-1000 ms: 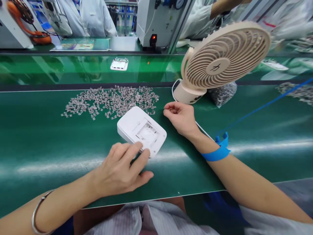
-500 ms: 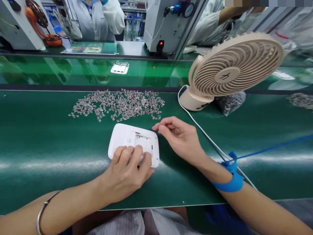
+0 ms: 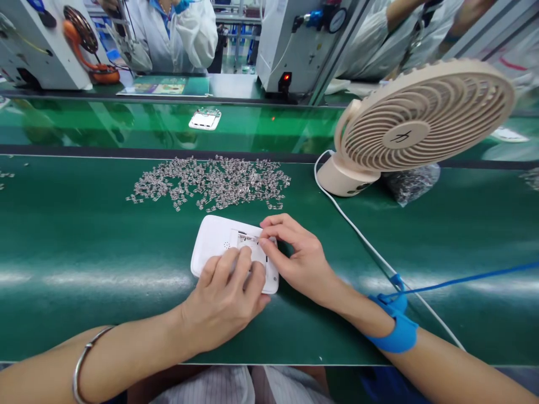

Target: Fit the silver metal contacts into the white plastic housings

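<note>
A white plastic device casing [image 3: 210, 238] lies on the green mat, tilted slightly, with a recessed battery compartment [image 3: 248, 241] and a small patch of speaker holes facing up. My left hand [image 3: 229, 300] grips its lower right part, fingers curled over the compartment's near side and thumb at the front edge. At the compartment's upper right end, my right hand [image 3: 297, 252] is closed in a pinch; whatever sits between its fingertips is hidden. Behind the casing spreads a pile of small metal contact pieces [image 3: 214, 182].
A beige fan [image 3: 404, 134] stands at right, its white cable [image 3: 366, 241] running towards the front. A blue wrist strap [image 3: 396, 331] with a cord circles my right wrist. Behind the fan lies a plastic bag [image 3: 410, 182]. Another white casing [image 3: 205, 119] rests on the green strip beyond.
My right hand has moved left and down, from beside the casing onto its compartment. My left hand keeps its hold on the casing. The view has shifted slightly.
</note>
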